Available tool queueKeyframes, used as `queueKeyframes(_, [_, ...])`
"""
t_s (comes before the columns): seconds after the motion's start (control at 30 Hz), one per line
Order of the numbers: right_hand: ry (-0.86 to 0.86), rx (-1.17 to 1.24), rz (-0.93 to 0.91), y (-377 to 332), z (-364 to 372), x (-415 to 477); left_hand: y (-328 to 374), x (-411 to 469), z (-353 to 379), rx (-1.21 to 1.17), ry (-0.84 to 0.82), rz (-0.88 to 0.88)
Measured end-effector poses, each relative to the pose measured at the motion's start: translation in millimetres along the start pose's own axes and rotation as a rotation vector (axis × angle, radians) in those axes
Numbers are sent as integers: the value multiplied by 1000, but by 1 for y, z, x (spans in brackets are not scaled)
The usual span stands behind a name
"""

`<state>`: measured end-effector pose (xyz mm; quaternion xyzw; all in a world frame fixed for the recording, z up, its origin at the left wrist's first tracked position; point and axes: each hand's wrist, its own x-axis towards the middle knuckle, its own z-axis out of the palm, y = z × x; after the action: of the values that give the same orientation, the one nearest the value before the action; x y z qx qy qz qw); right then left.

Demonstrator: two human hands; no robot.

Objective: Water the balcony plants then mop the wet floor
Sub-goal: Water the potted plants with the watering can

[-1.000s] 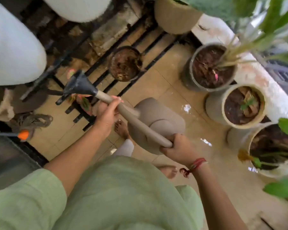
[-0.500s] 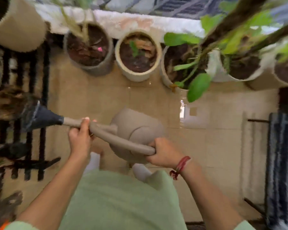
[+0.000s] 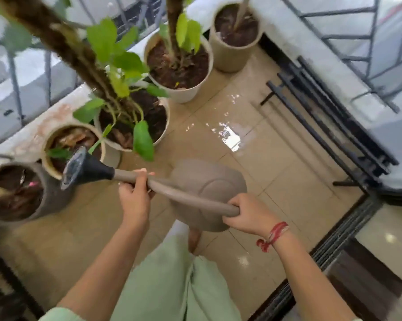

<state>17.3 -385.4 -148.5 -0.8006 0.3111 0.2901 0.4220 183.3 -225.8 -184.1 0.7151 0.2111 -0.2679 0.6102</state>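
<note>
I hold a taupe watering can [image 3: 207, 179] level in front of me. My left hand [image 3: 134, 195] grips its long spout just behind the black sprinkler head [image 3: 84, 167]. My right hand [image 3: 246, 213] grips the rear end of the handle. The sprinkler head hangs over the gap between a grey pot [image 3: 45, 200] at the far left and a small cream pot [image 3: 56, 135]. Behind them stand a leafy pot with a moss pole [image 3: 158, 126], a wide white pot [image 3: 190, 89] and a beige pot [image 3: 230, 56]. A puddle [image 3: 230, 137] shines on the tan floor tiles.
A low wall with a metal railing [image 3: 19, 96] runs behind the pots. Black folded metal frames [image 3: 329, 126] lean along the right side. A sliding door track [image 3: 334, 246] crosses the lower right. My foot [image 3: 194, 237] shows under the can.
My view has swung to the right along the row of pots. The can has turned with me, and both hands keep the same grip on it.
</note>
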Motion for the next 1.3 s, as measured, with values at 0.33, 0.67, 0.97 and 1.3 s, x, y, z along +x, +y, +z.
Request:
queueKeyframes(0.33, [153, 218, 175, 61, -31, -8, -2, 7, 107, 184, -231, -24])
queueKeyframes(0.67, [244, 371, 287, 96, -40, -11, 2, 6, 175, 332, -403, 30])
queueKeyframes(0.97, [268, 442, 407, 127, -69, -3, 9, -1, 235, 487, -452, 18])
queueKeyframes(1.3, [261, 481, 439, 178, -121, 27, 9, 5, 321, 529, -474, 59])
